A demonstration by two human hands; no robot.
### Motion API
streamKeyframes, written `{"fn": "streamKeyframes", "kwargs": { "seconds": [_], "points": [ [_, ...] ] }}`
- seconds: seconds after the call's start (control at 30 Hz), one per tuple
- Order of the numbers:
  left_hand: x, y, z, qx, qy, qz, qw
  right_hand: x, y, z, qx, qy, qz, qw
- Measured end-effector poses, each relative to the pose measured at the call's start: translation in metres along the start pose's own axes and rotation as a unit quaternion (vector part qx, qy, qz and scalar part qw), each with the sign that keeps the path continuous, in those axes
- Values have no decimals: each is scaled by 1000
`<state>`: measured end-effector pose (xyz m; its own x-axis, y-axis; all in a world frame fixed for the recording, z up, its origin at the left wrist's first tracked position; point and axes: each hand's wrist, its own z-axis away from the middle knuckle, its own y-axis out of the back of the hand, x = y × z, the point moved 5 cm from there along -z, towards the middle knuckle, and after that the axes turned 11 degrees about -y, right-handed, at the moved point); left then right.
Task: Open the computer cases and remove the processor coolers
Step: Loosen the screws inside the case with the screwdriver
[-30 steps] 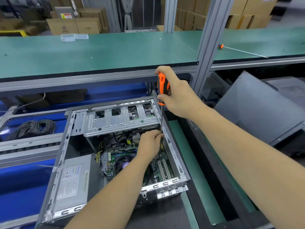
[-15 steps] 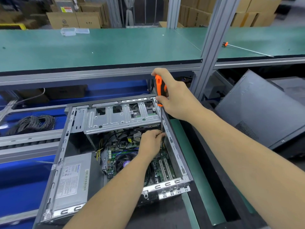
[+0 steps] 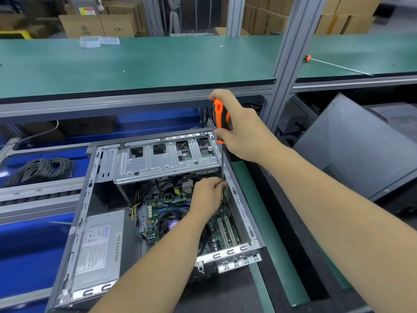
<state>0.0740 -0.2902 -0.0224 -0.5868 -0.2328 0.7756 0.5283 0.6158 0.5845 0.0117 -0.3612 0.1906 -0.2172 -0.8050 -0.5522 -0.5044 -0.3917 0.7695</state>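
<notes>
An open grey computer case (image 3: 244,213) lies on its side in front of me, its motherboard exposed. The processor cooler (image 3: 169,222), a dark round fan, shows partly beside my left forearm. My right hand (image 3: 244,134) grips the orange and black handle of a screwdriver (image 3: 220,119), held upright with its shaft running down into the case by the right wall. My left hand (image 3: 206,196) is inside the case and pinches the lower shaft near the tip. The tip itself is hidden behind my fingers.
A silver drive cage (image 3: 162,159) spans the case's top and a power supply (image 3: 99,251) fills its lower left. A second dark case (image 3: 356,145) leans at the right. A cable coil (image 3: 42,169) lies left. Above runs a green bench (image 3: 135,64) holding another screwdriver (image 3: 334,65).
My view has shifted slightly. Both hands keep their hold on the screwdriver at the same spot in the case; the handle has barely moved.
</notes>
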Motion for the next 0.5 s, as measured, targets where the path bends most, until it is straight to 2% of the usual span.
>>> {"fn": "streamKeyframes", "kwargs": {
  "seconds": [0.5],
  "points": [
    [-1, 1, 4, 3, -4, 15, 1000, 1, -3, 5, -2, 8, -7, 1000]
  ]
}}
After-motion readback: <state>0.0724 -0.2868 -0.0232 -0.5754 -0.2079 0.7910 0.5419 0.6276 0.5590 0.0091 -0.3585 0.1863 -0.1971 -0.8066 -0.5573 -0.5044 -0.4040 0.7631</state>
